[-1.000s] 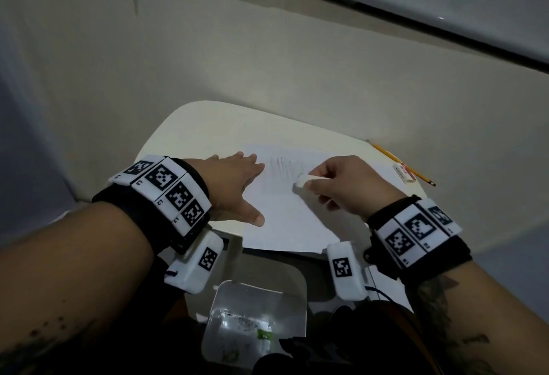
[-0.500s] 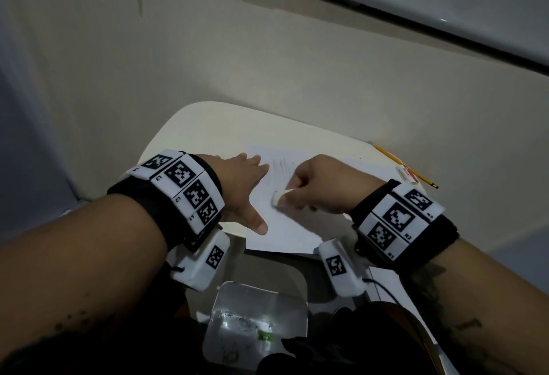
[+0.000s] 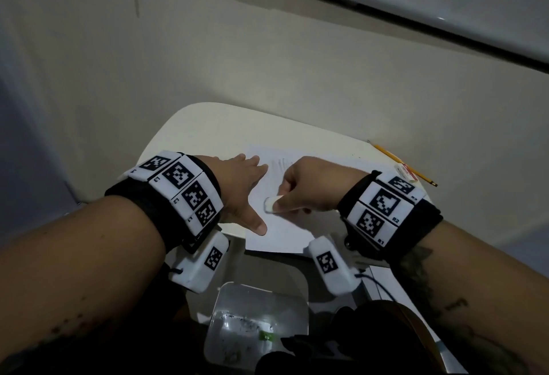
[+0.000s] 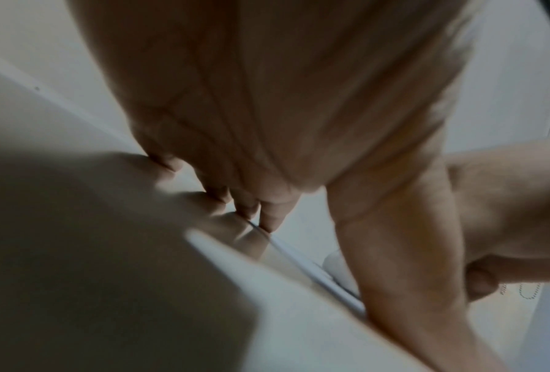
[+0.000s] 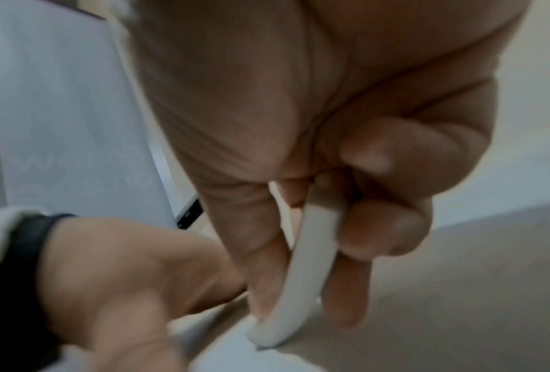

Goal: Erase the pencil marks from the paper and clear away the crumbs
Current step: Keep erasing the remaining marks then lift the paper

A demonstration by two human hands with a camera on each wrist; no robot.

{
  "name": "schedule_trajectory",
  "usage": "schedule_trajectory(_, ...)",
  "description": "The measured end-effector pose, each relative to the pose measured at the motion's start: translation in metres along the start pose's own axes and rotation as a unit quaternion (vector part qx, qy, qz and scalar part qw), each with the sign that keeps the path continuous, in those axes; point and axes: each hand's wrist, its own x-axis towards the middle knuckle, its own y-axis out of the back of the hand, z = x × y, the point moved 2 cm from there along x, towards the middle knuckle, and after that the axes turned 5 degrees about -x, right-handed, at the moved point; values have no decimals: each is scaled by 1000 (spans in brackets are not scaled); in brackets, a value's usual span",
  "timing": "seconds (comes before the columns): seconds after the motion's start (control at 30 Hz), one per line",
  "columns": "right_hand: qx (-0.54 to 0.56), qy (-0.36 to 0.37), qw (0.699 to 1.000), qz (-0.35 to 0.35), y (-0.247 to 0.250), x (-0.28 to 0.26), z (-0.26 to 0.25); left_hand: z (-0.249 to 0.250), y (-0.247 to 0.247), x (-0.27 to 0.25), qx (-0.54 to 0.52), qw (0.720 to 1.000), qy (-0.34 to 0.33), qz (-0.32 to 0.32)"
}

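Nearest me, the wrist bands (image 3: 383, 208) showed codes R1, R2, L2 and L3. My right hand (image 3: 309, 189) pinched the eraser (image 3: 269, 204) against the paper (image 3: 285, 235) on the desk (image 3: 214, 128). My left hand (image 3: 240, 189) lay flat, fingers straight, on the sheet's left edge. Farther off, a second eraser (image 3: 406, 172) carried an unreadable red label beside the pencil (image 3: 401, 162).

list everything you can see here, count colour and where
paper: 1, white, on the desk under both hands
eraser: 1, white, pinched on the paper
desk: 1, cream, by the wall
pencil: 1, yellow, desk's far right edge
second eraser: 1, white with red print, beside the pencil
container: 1, clear, below the desk
left hand: flat, holding the paper down
right hand: pinches the eraser
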Motion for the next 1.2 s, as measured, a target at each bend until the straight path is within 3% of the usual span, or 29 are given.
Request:
schedule_trajectory(0.13, -31, -50, 997, 48, 18, 5, 16, 0, 0, 0, 4, 1000, -2, -1)
schedule_trajectory(0.3, 0, 35, 999, -9, 1, 1, -9, -2, -2, 4, -5, 1000, -3, 0)
schedule_trajectory(0.47, -41, -26, 998, 41, 16, 8, 3, -1, 0, 2, 5, 1000, 1, -5)
schedule_trajectory(0.53, -33, -13, 998, 53, 18, 7, 1, 0, 1, 1, 4, 1000, -1, -5)
schedule_trajectory(0.67, -11, 40, 999, -4, 3, 5, -14, 0, 0, 2, -11, 1000, 1, -10)
schedule_trajectory(0.83, -27, -35, 998, 44, 20, 10, 15, 0, 0, 1, 3, 1000, 4, -10)
schedule_trajectory(1.0, 25, -1, 1000, 0, 6, 1, 16, -1, 0, 2, 0, 1000, 3, -14)
schedule_trajectory(1.2, 11, -63, 997, 52, 22, -1, 46, 0, -1, 1, 3, 1000, 6, -10)
